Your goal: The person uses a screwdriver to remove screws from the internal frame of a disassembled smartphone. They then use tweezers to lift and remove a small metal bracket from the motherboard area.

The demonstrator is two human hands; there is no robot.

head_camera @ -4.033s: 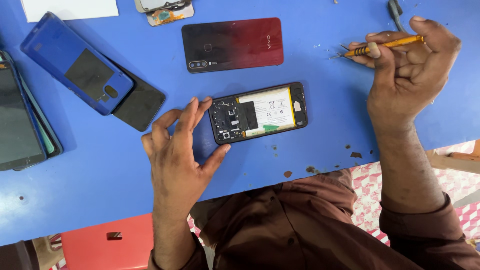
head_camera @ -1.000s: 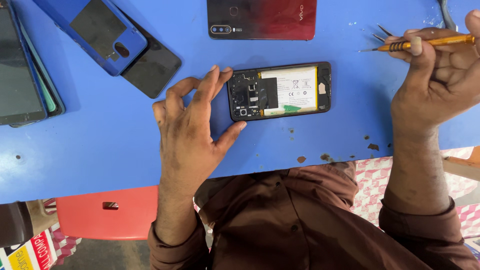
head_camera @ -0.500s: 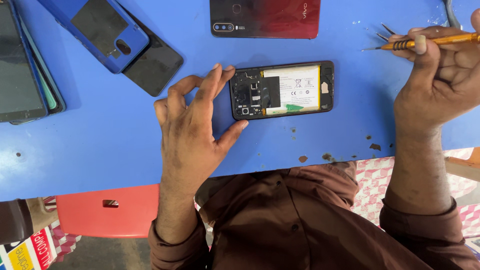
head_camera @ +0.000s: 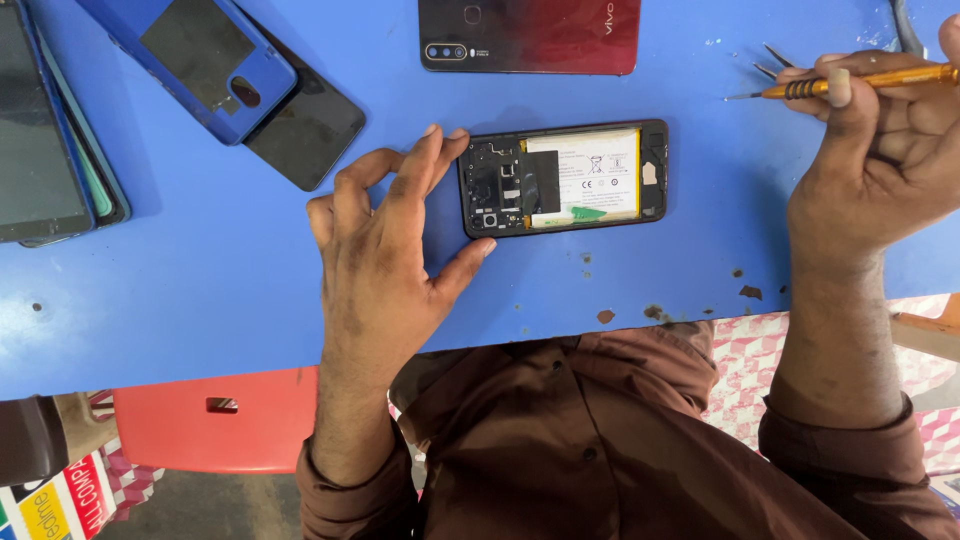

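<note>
An opened phone [head_camera: 565,178] lies flat on the blue table [head_camera: 200,300], its back removed so the white battery and black circuit boards show. My left hand [head_camera: 385,250] rests on the table at the phone's left end, fingertips and thumb touching its edge. My right hand [head_camera: 885,150] is raised at the right, holding a thin yellow screwdriver [head_camera: 850,84] whose tip points left, well away from the phone. Metal tweezers tips [head_camera: 775,60] stick out just above that hand.
A red-and-black phone back cover [head_camera: 530,35] lies beyond the opened phone. At the far left sit a blue phone case [head_camera: 190,60], a dark panel [head_camera: 310,125] and stacked phones [head_camera: 50,130]. A red stool [head_camera: 215,420] stands under the table's near edge.
Over the earlier frames the view shifted so the table items sit higher and further right. My hands keep the same hold on the phone and screwdriver.
</note>
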